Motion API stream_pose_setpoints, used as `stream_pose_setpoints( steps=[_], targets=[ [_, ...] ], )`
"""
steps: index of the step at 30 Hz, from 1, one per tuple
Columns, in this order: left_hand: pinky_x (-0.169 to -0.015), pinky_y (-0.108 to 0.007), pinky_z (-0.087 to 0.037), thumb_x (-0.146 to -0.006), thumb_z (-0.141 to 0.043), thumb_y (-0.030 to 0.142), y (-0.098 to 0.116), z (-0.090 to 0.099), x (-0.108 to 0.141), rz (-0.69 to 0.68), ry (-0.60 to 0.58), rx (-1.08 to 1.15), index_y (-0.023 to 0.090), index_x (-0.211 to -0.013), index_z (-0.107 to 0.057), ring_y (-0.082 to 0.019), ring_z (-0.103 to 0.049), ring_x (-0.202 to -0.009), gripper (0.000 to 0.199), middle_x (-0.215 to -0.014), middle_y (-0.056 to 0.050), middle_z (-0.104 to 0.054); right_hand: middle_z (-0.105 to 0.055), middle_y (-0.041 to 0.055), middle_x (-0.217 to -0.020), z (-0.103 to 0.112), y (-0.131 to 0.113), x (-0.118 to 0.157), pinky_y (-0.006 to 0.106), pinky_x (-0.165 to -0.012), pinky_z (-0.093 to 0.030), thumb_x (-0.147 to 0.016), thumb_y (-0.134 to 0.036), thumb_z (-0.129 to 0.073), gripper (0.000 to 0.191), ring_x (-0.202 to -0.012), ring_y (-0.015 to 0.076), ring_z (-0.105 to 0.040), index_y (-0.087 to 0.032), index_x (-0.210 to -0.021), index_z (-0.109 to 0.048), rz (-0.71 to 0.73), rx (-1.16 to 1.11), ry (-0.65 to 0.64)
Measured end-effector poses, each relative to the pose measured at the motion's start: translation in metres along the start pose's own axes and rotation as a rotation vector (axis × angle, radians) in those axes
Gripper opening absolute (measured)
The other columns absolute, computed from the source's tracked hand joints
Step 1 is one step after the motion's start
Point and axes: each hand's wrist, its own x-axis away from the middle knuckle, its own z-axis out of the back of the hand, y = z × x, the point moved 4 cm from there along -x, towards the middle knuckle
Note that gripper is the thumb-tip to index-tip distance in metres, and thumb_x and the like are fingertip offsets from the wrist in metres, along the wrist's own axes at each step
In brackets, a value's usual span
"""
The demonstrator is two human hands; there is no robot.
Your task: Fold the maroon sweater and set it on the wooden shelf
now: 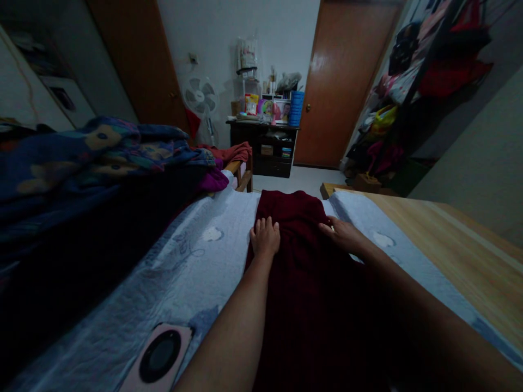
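Note:
A dark red garment [300, 256] lies lengthwise on the pale blue bedding, its upper part slightly wrinkled. On its left edge rests my left hand [265, 237], palm down with fingers spread. My right hand [341, 233] touches the opposite edge, thumb side towards the cloth and fingers loosely extended. The near part of the garment runs down between my forearms into shadow, where its outline is hard to make out. A pink phone [134, 375] with a round black camera ring lies left of my left forearm.
A heap of blue patterned cloth [102, 147] and dark fabric covers the left side. Bare wooden boards [445, 228] border the bedding [220, 261] on the right. Beyond the bed stand a dark cabinet [261, 158] and a white fan [200, 95]. Clothes and bags [453, 65] hang at right.

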Motion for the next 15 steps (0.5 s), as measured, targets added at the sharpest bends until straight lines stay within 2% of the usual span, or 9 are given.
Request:
stream_pose_setpoints(
  steps=[3,7,9,11,13,15],
  targets=[
    [-0.110,-0.044,-0.028,-0.098,-0.024,0.035,0.000,0.003,0.000,-0.012,0.034,0.049,0.018,-0.134,-0.050,-0.022,-0.038,-0.134,0.048,-0.140,-0.010,-0.052,-0.061,0.0199,-0.124,0.000,0.018,0.050,0.042,-0.090,-0.046,-0.087,-0.060,-0.043,0.072,-0.110,0.0316,-0.061,-0.011,-0.139,-0.041,-0.074,-0.018,-0.089],
    [-0.111,-0.043,-0.026,-0.098,-0.026,0.034,0.001,0.007,0.001,-0.015,0.046,0.154,0.015,-0.129,-0.053,-0.022,-0.042,-0.131,0.045,-0.135,-0.011,-0.055,-0.062,0.0155,-0.123,-0.009,0.017,0.108,0.043,-0.091,-0.046,-0.078,-0.054,-0.058,0.065,-0.108,0.0307,-0.061,-0.021,-0.134,-0.049,0.017,0.000,-0.067],
    [-0.111,-0.043,-0.025,-0.098,-0.026,0.033,0.001,0.009,0.001,-0.008,0.022,0.214,0.014,-0.129,-0.053,-0.022,-0.043,-0.130,0.045,-0.135,-0.012,-0.055,-0.056,0.0158,-0.132,-0.016,0.012,0.132,0.047,-0.099,-0.041,-0.072,-0.051,-0.064,0.073,-0.120,0.0333,-0.053,-0.022,-0.136,-0.047,0.059,0.079,0.015],
    [-0.111,-0.040,-0.027,-0.098,-0.025,0.032,0.002,0.012,0.003,-0.014,-0.008,0.249,0.012,-0.130,-0.051,-0.021,-0.045,-0.129,0.046,-0.136,-0.013,-0.055,-0.045,0.0162,-0.143,-0.024,0.011,0.153,0.052,-0.106,-0.031,-0.065,-0.049,-0.068,0.083,-0.134,0.0360,-0.037,-0.023,-0.140,-0.042,0.049,0.178,0.098],
    [-0.110,-0.035,-0.030,-0.098,-0.025,0.032,0.003,0.016,0.010,-0.034,-0.035,0.261,0.011,-0.132,-0.049,-0.019,-0.046,-0.129,0.046,-0.137,-0.013,-0.054,-0.035,0.0142,-0.150,-0.032,0.012,0.172,0.054,-0.109,-0.025,-0.061,-0.046,-0.070,0.092,-0.140,0.0361,-0.026,-0.025,-0.143,-0.036,0.026,0.243,0.136],
    [-0.109,-0.031,-0.031,-0.097,-0.029,0.034,0.005,0.021,0.025,-0.080,-0.064,0.288,0.011,-0.136,-0.044,-0.016,-0.043,-0.132,0.048,-0.142,-0.013,-0.048,-0.030,0.0122,-0.153,-0.038,0.015,0.189,0.055,-0.109,-0.024,-0.057,-0.041,-0.072,0.097,-0.141,0.0357,-0.024,-0.027,-0.145,-0.033,0.013,0.280,0.137]
  ],
)
